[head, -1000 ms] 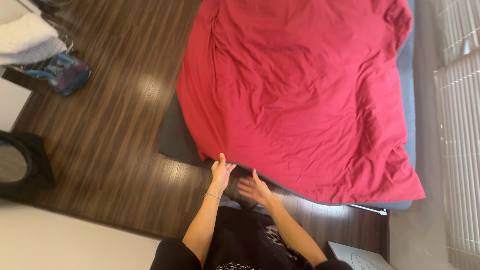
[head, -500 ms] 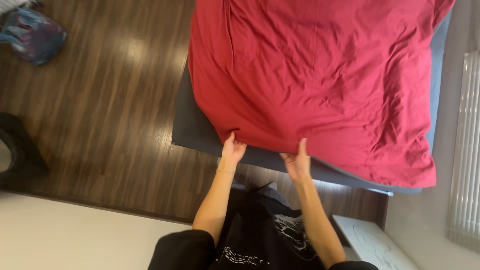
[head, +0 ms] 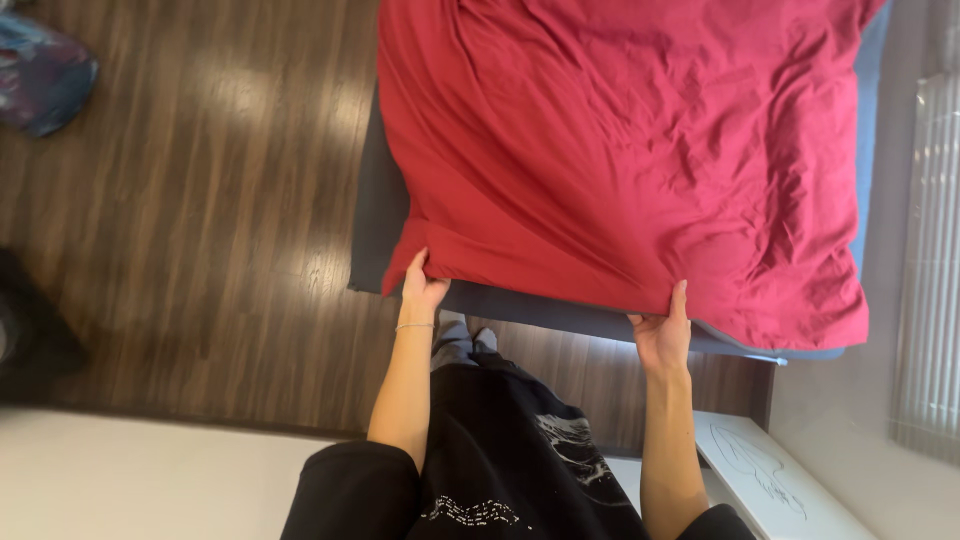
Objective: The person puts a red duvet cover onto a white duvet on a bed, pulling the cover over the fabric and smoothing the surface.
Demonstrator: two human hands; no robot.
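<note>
A crumpled red blanket (head: 620, 150) covers a bed with a dark grey sheet (head: 385, 215) showing along its left and near edges. My left hand (head: 420, 290) pinches the blanket's near left corner, fingers curled under the hem. My right hand (head: 662, 335) grips the blanket's near edge further right, thumb up against the cloth. Both arms are bare and stretched forward over my dark trousers (head: 510, 450).
Dark wood floor (head: 190, 220) lies to the left of the bed. A multicoloured bag (head: 40, 80) sits at the top left. A white board with a line drawing (head: 770, 480) stands at the lower right. Window blinds (head: 930, 260) run along the right.
My hands were together at the blanket's near edge a second ago. They have spread apart along it, the right hand sliding rightwards, and the view has shifted closer to the bed.
</note>
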